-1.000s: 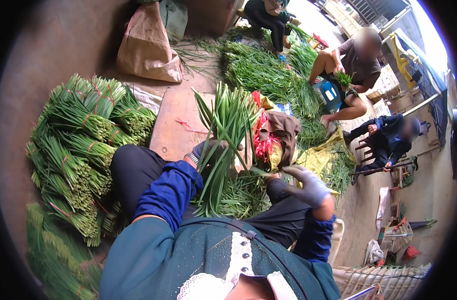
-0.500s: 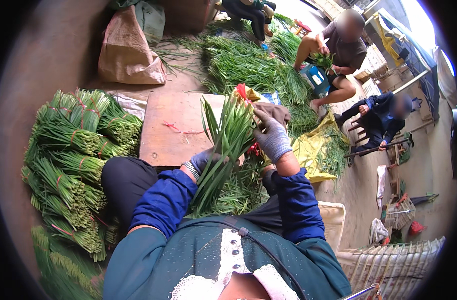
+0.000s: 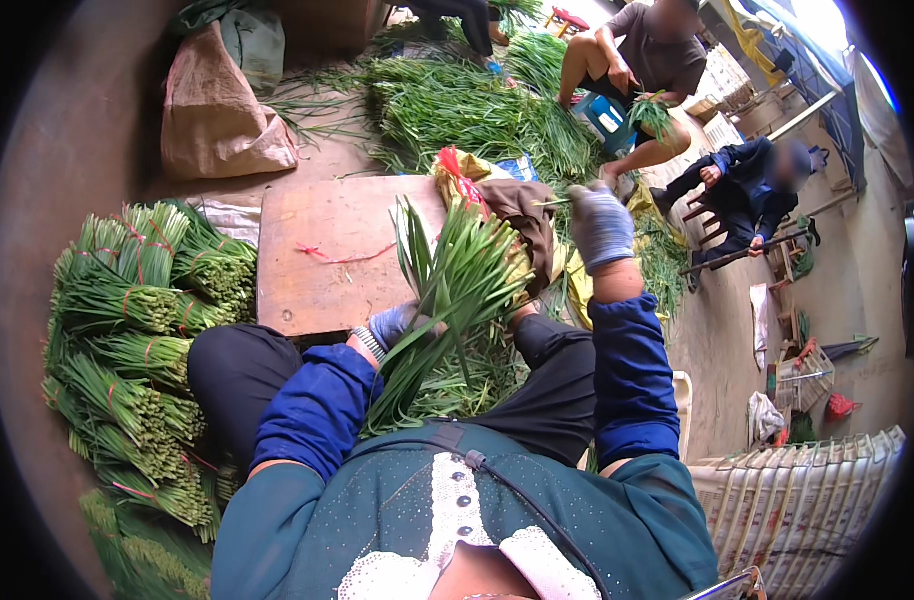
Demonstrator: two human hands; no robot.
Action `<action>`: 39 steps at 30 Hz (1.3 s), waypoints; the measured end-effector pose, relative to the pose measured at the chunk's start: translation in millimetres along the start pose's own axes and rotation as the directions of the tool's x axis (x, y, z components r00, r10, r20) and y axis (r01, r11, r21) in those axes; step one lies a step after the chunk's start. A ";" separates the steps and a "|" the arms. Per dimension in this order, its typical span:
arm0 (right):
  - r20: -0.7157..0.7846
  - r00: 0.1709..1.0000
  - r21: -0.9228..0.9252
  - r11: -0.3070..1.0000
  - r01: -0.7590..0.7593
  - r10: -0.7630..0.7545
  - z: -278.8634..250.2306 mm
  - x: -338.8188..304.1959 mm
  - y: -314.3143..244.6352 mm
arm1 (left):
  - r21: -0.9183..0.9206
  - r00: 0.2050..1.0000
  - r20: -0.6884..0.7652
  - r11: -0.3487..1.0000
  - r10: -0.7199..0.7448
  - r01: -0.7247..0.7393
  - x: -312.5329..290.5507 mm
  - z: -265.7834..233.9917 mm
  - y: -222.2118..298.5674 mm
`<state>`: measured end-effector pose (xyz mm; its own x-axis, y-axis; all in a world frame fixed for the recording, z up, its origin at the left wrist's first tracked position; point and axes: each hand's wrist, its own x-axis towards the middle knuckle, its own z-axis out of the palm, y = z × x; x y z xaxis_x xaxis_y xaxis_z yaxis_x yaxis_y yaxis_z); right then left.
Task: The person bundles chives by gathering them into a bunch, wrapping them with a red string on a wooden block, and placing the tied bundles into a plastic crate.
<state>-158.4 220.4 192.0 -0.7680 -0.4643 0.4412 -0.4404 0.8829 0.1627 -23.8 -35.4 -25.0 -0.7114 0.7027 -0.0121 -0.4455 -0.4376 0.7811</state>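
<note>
My gloved left hand (image 3: 402, 325) is closed around a loose bunch of green chives (image 3: 467, 260), its cut ends facing right and its leaves hanging down over my lap. My gloved right hand (image 3: 603, 228) is raised to the right of the bunch and apart from it. Its fingers look pinched together, with a thin pale chive stalk (image 3: 551, 203) poking out on their left side. In front of me stands a low wooden board (image 3: 327, 260) with red ties (image 3: 342, 254) lying on it. Loose chive leaves (image 3: 457, 385) lie below the bunch.
Tied chive bundles (image 3: 137, 360) are stacked at my left. A pinkish sack (image 3: 217, 110) stands behind them. Loose chives (image 3: 467, 110) cover the floor ahead. Two people sit at the far right, one with chives in hand (image 3: 652, 115). White plastic crates (image 3: 797, 500) stand at the lower right.
My right hand has left the bunch and moved right and up. The left hand still grips the bunch. The whole view has shifted slightly.
</note>
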 end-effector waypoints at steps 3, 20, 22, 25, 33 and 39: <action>0.370 0.915 -0.001 0.985 -0.170 0.159 -11.3 -15.3 10.7 | -0.002 0.996 -0.057 0.998 0.070 -0.070 -4.6 -0.5 5.7; 0.180 0.957 0.855 0.446 -0.266 0.227 19.8 -16.1 -37.2 | 0.024 0.996 -0.070 0.998 0.061 -0.059 -2.6 -14.6 -17.3; 0.250 0.934 0.913 0.259 -0.315 0.254 17.8 -27.3 -33.3 | -0.039 0.987 -0.086 0.990 0.133 -0.137 -3.2 -8.2 -9.4; 0.178 0.984 0.855 0.494 -0.158 0.008 -1.2 -31.2 -62.3 | -0.020 0.984 -0.106 0.989 0.146 -0.148 -3.6 -3.6 -2.7; 0.188 0.979 0.908 0.394 -0.145 -0.074 26.4 -25.9 -55.1 | -0.133 0.996 -0.002 0.987 0.094 -0.093 1.2 -18.4 -14.9; 0.337 0.869 0.841 0.301 -0.451 0.362 50.8 -62.7 -9.3 | -0.209 0.996 -0.032 0.973 0.088 -0.093 1.9 -11.5 -4.1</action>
<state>-129.8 237.8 118.0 -0.9836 -0.1072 0.1453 -0.1771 0.4164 -0.8918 -29.6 -38.7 -35.4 -0.7647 0.6433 0.0369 -0.4815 -0.6085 0.6308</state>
